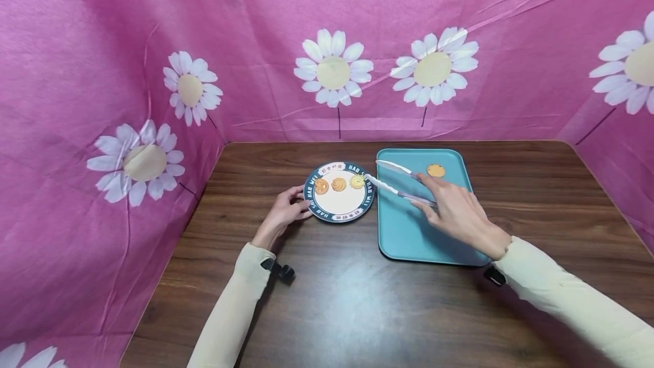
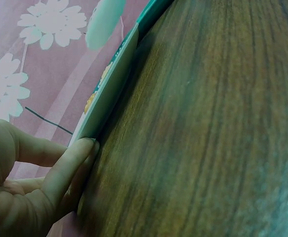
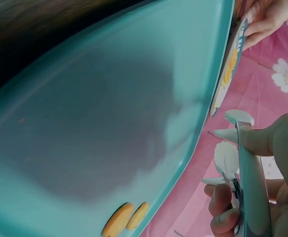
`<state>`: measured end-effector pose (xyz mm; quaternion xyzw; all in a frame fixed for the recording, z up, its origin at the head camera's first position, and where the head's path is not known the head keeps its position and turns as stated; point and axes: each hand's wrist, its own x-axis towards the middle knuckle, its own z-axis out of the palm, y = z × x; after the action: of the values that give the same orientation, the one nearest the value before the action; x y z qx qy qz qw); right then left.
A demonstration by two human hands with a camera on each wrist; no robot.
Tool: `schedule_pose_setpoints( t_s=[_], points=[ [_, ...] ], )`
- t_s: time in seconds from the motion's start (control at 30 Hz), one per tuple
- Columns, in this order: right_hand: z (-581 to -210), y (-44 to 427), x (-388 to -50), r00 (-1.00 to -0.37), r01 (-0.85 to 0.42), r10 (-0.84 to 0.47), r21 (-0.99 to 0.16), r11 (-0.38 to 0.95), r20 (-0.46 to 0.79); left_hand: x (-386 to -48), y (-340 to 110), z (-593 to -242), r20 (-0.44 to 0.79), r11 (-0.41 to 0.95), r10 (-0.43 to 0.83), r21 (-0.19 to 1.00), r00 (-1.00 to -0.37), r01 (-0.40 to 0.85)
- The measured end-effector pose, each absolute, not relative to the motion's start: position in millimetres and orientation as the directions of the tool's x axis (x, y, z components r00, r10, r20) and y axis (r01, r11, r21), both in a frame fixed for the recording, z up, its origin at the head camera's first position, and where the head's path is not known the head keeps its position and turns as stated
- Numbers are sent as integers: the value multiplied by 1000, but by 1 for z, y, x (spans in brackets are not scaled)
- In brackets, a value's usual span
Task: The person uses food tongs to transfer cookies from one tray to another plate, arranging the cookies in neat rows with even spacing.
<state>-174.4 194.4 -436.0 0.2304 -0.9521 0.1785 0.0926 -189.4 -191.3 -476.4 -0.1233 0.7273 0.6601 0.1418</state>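
At the left rim of a round plate [image 1: 341,200], white with a dark teal lettered border, my left hand [image 1: 286,209] pinches the edge; the left wrist view shows its fingers [image 2: 67,165] on that rim. Three cookies lie in a row on the plate: a pretzel-shaped one [image 1: 321,186], a swirled one [image 1: 339,184] and a pale yellow ring-like one [image 1: 357,181]. My right hand [image 1: 457,209] grips tongs [image 1: 401,193] with white tips spread apart and nothing between them. One tip is beside the yellow cookie; whether they touch I cannot tell.
Right of the plate lies a turquoise tray [image 1: 409,237], under my right hand. A round cookie [image 1: 436,171] is near its far end; the right wrist view shows a second orange shape beside it, perhaps a reflection. Wooden table [image 1: 327,311] surrounds them, with pink flowered cloth [image 1: 255,72] behind.
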Motion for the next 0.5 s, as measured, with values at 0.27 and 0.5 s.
schedule_pose_setpoints(
  t_s=[0.27,0.5],
  points=[
    [-439,212,-173,-888,-444,-373,-293,846,268,-189,-190,-474,-373,78,3,925,-928,-372],
    [-436,227,-175,-893,-425,-353,-271,864,278,-189,-191,-476,-381,98,-1,920,-924,-380]
  ],
)
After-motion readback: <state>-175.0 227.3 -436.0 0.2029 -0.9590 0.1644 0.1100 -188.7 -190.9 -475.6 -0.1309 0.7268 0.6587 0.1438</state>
